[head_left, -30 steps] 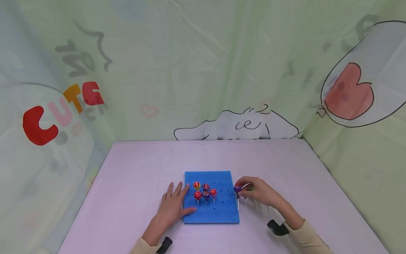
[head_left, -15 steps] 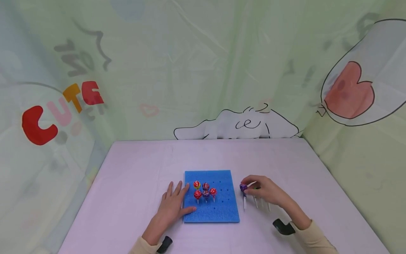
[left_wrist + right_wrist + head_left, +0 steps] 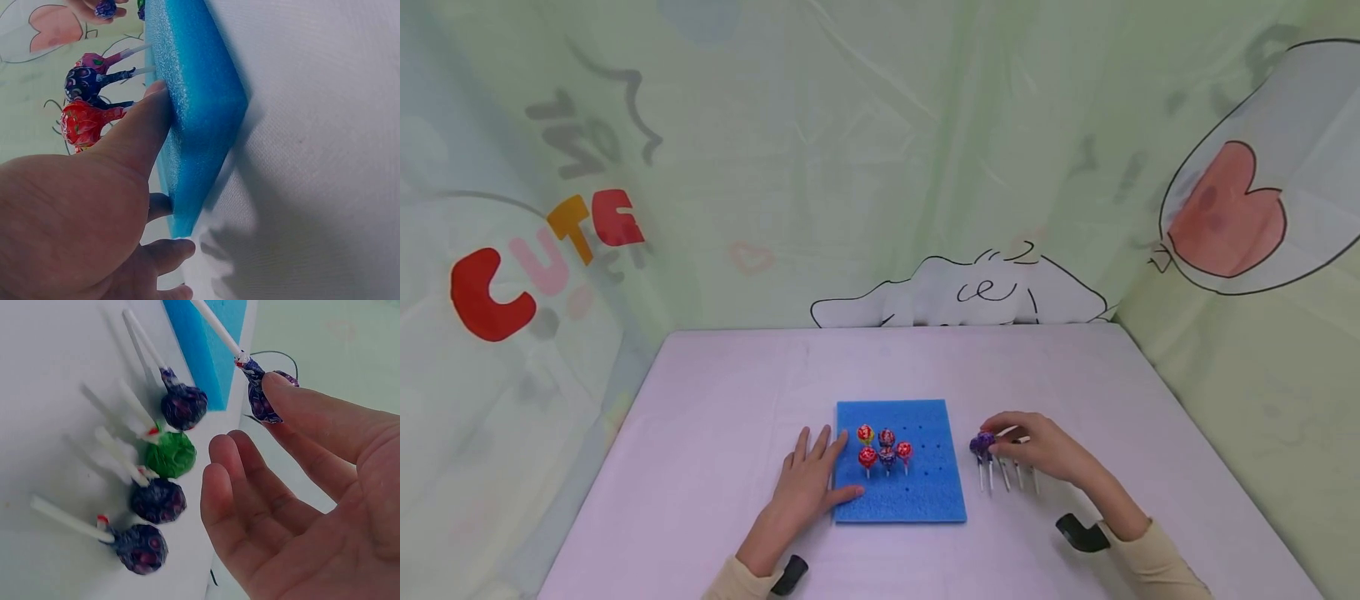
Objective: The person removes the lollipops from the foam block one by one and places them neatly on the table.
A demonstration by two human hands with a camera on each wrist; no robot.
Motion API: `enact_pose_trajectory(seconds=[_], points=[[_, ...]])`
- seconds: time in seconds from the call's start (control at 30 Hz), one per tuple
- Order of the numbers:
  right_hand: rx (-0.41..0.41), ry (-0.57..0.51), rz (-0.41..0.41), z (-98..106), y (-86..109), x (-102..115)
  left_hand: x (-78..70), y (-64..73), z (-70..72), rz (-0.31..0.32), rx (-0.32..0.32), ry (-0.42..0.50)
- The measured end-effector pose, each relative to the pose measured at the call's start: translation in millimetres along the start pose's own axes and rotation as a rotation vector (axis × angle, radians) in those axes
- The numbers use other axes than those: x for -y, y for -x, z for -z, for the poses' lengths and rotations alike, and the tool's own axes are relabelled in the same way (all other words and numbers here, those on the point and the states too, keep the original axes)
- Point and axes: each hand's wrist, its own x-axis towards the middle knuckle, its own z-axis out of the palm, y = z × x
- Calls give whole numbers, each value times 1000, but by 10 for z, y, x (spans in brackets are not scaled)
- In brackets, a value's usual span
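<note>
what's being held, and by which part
A purple lollipop, pinched by its wrapped head in the right hand; the left hand rests on the blue board.

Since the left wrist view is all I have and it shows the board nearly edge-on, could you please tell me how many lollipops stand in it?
Observer: The head view shows five lollipops standing in the blue board.
Operator: Thank you; would you also tell me how many lie loose?
Observer: The right wrist view shows four loose lollipops on the table near the right hand.
</note>
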Motion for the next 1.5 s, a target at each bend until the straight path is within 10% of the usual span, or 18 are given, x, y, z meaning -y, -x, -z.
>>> enact_pose_trajectory(seconds=[1.5], points=[[-93, 91, -51, 440, 319, -498, -1, -3, 8, -11, 3, -27]])
